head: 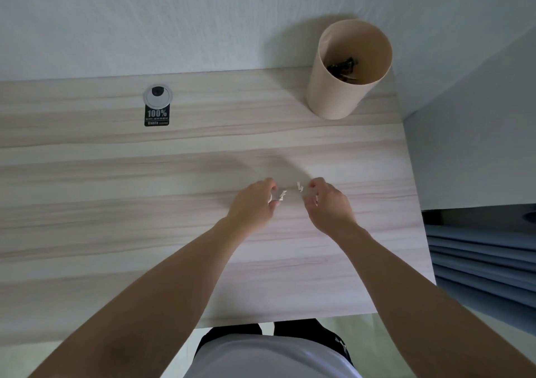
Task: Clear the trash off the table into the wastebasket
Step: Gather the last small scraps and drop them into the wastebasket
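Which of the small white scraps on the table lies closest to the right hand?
The scrap pair just left of the right hand fingertips. The other scraps sit against the left hand, farther from the right.

A pale wood-grain table (116,174) carries a beige wastebasket (333,96) standing upright at about one o'clock, a round cable grommet (157,96) with a black sticker (157,115) at eleven, and small white scraps (298,186) near the centre.

Office: wood-grain desk (145,160) with cable grommet (157,95)
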The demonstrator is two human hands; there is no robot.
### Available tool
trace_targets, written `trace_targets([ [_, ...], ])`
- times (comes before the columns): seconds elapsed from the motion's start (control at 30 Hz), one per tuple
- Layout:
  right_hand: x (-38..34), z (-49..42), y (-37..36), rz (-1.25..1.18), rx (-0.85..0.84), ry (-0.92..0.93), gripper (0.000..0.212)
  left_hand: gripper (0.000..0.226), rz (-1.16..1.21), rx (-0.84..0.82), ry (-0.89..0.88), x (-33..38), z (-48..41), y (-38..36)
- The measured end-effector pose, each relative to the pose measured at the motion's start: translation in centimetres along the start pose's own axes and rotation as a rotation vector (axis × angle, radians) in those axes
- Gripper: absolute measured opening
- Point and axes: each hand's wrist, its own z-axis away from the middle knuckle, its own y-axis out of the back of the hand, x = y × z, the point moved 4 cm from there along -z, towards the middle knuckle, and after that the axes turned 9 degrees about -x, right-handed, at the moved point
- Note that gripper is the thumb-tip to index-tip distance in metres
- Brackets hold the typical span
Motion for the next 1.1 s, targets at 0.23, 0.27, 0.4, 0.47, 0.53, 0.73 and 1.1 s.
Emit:
trace_targets([
  [0.23,-0.5,-2.7,0.4,0.111,-0.064,0.106,0.041,0.026,-0.061,-0.037,-0.060,0.5,-1.1,-0.5],
  [0.27,-0.7,-3.1,0.6,0.134,-0.083,0.130,0.042,0.026,-0.076,-0.037,-0.076,0.5,-1.3,-0.4],
  [0.4,-0.8,-4.0,1.0,0.184,-0.168,0.199,0.028,0.018,-0.118,-0.039,-0.122,0.8,-1.7,-0.1],
  [0.47,-0.8,-4.2,1.0,0.191,-0.173,0.234,0.023,0.017,-0.113,-0.044,-0.115,0.7,-1.9,-0.2],
  [0.53,-0.8,-4.2,1.2,0.193,-0.168,0.252,0.019,0.017,-0.102,-0.057,-0.102,0.6,-2.1,-0.3],
  [0.73,-1.0,-4.6,1.3,0.210,-0.180,0.242,0.014,0.010,-0.102,-0.054,-0.078,0.7,-2.4,-0.4],
  [1.1,-0.5,-4.4,0.7,0.196,-0.177,0.211,0.008,0.011,-0.119,-0.035,-0.049,0.7,-2.1,-0.5],
])
